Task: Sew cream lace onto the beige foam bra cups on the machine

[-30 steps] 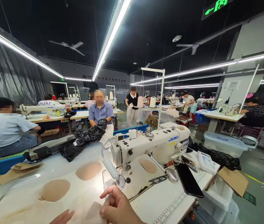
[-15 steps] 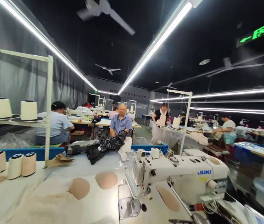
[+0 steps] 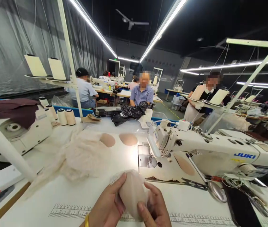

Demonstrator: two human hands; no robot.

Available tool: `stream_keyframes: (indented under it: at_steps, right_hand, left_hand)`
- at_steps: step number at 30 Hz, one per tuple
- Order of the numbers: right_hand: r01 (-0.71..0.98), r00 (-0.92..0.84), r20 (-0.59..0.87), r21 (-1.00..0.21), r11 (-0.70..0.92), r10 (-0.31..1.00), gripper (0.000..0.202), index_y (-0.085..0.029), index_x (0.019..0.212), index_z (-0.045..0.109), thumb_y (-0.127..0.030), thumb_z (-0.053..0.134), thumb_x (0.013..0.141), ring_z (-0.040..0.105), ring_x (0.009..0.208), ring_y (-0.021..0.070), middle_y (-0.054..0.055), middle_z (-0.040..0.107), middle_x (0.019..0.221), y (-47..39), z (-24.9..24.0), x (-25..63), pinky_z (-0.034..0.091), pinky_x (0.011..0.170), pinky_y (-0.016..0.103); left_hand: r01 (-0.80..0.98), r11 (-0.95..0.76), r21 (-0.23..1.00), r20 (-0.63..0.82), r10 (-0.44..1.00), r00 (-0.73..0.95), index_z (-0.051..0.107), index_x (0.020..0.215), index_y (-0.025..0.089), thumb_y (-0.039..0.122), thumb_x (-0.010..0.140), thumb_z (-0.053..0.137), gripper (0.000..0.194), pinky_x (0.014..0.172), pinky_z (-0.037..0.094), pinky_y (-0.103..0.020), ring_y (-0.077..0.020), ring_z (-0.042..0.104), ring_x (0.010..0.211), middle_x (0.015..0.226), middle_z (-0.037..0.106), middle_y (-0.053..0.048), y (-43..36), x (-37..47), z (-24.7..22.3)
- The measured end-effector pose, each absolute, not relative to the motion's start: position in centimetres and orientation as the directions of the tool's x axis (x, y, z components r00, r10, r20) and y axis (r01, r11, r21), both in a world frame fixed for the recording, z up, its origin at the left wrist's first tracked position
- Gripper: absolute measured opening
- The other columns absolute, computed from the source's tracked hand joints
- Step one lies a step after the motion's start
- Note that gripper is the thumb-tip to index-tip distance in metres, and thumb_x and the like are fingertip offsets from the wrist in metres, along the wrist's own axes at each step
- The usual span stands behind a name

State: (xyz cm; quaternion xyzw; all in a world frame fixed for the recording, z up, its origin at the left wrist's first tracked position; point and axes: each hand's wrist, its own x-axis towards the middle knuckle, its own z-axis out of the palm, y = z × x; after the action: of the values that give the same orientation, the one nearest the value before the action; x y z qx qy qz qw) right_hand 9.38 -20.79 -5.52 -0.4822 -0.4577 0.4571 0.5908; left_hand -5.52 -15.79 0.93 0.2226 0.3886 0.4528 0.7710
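Observation:
Near the front edge of the table, both hands hold a pale beige bra cup (image 3: 134, 192) with sheer, lacy-edged fabric. My left hand (image 3: 111, 200) grips its left side, thumb on top, a yellow band at the wrist. On the right side my right hand (image 3: 154, 205) pinches it, thumb pressed on the front face. A printed ruler strip (image 3: 186, 218) runs along the table under the hands. Beyond the cup stands a white sewing machine (image 3: 209, 151), its metal needle plate (image 3: 146, 156) brightly lit. Crumpled sheer beige fabric (image 3: 84, 154) lies to the left.
Beige oval pads (image 3: 128, 139) lie behind the needle plate. Scissors (image 3: 193, 183), a dark phone (image 3: 241, 206) and a cable sit at right. Thread cones (image 3: 66, 116) and a black plastic bag (image 3: 131, 112) stand at the back. Co-workers sit and stand beyond.
The camera view has tilted down and turned left. My two hands and the bra cup they hold are now visible, along with the ruler strip at the table's front.

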Motion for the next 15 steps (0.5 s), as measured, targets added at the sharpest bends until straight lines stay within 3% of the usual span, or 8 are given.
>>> stream_keyframes:
  at_steps: [4,10,15]
  right_hand:
    - [-0.130,0.160,0.089,-0.985,0.111,0.983,0.072,-0.027,0.143,0.053,-0.069,0.070,0.087,0.071,0.098,0.0291,0.010,0.073,0.110,-20.26,-5.22,9.42,0.058,0.089,0.042]
    - [-0.081,0.146,0.126,-0.987,0.138,0.981,0.071,-0.025,0.144,0.053,-0.068,0.069,0.089,0.072,0.104,0.0299,0.012,0.074,0.115,-20.08,-5.62,9.72,0.060,0.088,0.039]
    - [-0.061,0.153,0.169,-0.982,0.180,0.974,0.063,-0.026,0.140,0.061,-0.066,0.067,0.092,0.066,0.123,0.0324,0.012,0.070,0.133,-20.20,-5.80,9.99,0.055,0.104,0.044]
  left_hand:
    - [-0.662,0.580,0.475,-0.496,0.798,0.343,0.077,0.106,0.013,0.031,0.096,0.071,0.021,0.091,0.062,-0.037,-0.0287,0.075,0.106,0.111,0.079,-0.012,-15.91,-5.14,1.47]
    - [-0.693,0.461,0.554,-0.392,0.879,0.271,0.079,0.101,0.012,0.023,0.089,0.080,0.016,0.087,0.063,-0.031,-0.0257,0.075,0.100,0.106,0.080,-0.010,-15.89,-5.01,1.51]
    - [-0.656,0.517,0.550,-0.469,0.841,0.270,0.079,0.098,0.011,0.024,0.094,0.073,0.015,0.085,0.063,-0.034,-0.0270,0.076,0.096,0.104,0.080,-0.012,-15.75,-4.70,2.03]
